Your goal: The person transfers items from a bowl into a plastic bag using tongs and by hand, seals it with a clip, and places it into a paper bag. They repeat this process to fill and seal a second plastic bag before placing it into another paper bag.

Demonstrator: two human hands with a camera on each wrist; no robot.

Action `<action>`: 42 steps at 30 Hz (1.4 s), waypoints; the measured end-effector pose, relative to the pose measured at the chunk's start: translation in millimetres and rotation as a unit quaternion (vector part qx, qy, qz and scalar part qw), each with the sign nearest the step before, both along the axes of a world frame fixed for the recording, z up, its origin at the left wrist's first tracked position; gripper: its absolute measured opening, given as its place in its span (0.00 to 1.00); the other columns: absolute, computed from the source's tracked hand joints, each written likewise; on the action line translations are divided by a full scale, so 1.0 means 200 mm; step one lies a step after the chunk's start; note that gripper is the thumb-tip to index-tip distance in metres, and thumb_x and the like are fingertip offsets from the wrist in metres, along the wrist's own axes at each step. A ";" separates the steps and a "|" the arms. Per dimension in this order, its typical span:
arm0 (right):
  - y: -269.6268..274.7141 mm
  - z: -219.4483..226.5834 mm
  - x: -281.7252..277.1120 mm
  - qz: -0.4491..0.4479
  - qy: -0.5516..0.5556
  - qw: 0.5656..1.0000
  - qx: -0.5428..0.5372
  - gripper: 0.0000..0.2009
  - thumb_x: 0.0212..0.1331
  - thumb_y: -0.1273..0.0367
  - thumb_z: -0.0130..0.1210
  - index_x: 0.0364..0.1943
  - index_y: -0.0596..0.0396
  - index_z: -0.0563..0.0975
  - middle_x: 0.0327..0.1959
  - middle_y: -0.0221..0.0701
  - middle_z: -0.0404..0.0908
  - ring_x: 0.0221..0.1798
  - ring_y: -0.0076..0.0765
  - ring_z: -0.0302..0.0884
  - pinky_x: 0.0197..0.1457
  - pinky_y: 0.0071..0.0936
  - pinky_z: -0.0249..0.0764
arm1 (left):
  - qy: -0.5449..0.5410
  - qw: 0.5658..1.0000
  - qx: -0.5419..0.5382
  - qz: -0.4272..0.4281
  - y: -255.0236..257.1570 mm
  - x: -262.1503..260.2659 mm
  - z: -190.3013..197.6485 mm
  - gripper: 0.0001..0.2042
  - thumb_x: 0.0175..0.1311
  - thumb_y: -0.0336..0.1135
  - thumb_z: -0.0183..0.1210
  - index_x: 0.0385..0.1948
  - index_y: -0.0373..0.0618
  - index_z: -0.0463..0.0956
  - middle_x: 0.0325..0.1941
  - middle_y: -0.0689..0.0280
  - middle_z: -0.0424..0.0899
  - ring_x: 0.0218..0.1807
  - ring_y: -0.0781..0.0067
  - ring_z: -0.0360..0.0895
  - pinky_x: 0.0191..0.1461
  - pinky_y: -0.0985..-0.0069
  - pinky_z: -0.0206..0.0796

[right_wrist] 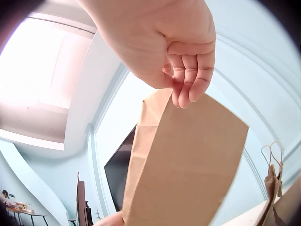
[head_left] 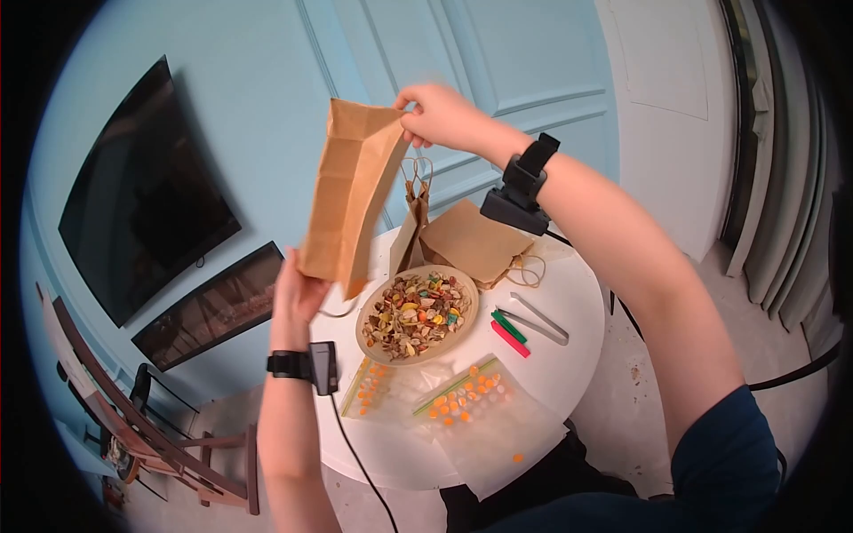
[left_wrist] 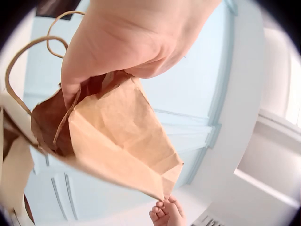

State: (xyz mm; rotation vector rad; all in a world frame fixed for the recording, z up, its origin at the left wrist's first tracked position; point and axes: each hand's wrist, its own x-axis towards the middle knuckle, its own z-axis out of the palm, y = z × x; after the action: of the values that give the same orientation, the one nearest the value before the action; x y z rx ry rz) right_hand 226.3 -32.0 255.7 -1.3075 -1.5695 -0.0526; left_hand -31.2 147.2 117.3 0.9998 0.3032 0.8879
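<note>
Right hand [head_left: 444, 115] had the paper bag [head_left: 342, 191] pinched by its far corner, left hand [head_left: 298, 293] gripping the near end; only the left-wrist cam caught inside its mouth [left_wrist: 49, 122].

Left of the grip, a dark television [head_left: 147, 191] hangs on a blue wall [head_left: 267, 115]; lower left stands a wooden chair [head_left: 252, 466]. Below right lie a red marker [head_left: 510, 339], a green marker [head_left: 510, 326] and metal tweezers [head_left: 543, 319].
</note>
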 end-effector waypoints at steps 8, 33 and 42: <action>0.24 -0.50 0.31 -0.035 0.019 0.987 -0.157 0.12 0.57 0.66 0.48 0.34 0.63 0.76 0.24 0.36 0.81 0.23 0.29 0.81 0.25 0.26 0.76 | 0.169 0.824 0.405 0.358 0.29 -0.32 0.29 0.24 0.68 0.54 0.47 0.44 0.39 0.76 0.38 0.61 0.83 0.38 0.68 0.79 0.37 0.69 0.68; 1.23 -1.04 0.41 -0.231 -0.145 0.942 -0.195 0.16 0.51 0.69 0.56 0.43 0.64 0.74 0.43 0.52 0.76 0.46 0.57 0.77 0.49 0.41 0.75 | 0.394 0.550 0.613 0.408 0.42 -0.24 -0.14 0.13 0.57 0.37 0.61 0.40 0.42 0.73 0.41 0.60 0.79 0.48 0.55 0.73 0.53 0.63 0.64; 1.20 -0.90 0.22 -0.042 0.168 0.984 0.035 0.07 0.59 0.75 0.51 0.29 0.62 0.65 0.24 0.34 0.71 0.28 0.29 0.81 0.32 0.27 0.75 | 0.351 0.548 0.648 0.396 0.27 -0.29 -0.09 0.13 0.60 0.36 0.57 0.44 0.42 0.73 0.54 0.54 0.73 0.57 0.51 0.69 0.60 0.63 0.62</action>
State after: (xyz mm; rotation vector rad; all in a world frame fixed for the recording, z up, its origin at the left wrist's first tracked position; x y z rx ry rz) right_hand 271.2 207.6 74.7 -1.2539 -1.2159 0.0560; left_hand -88.3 201.9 98.9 2.8045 0.8820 1.5292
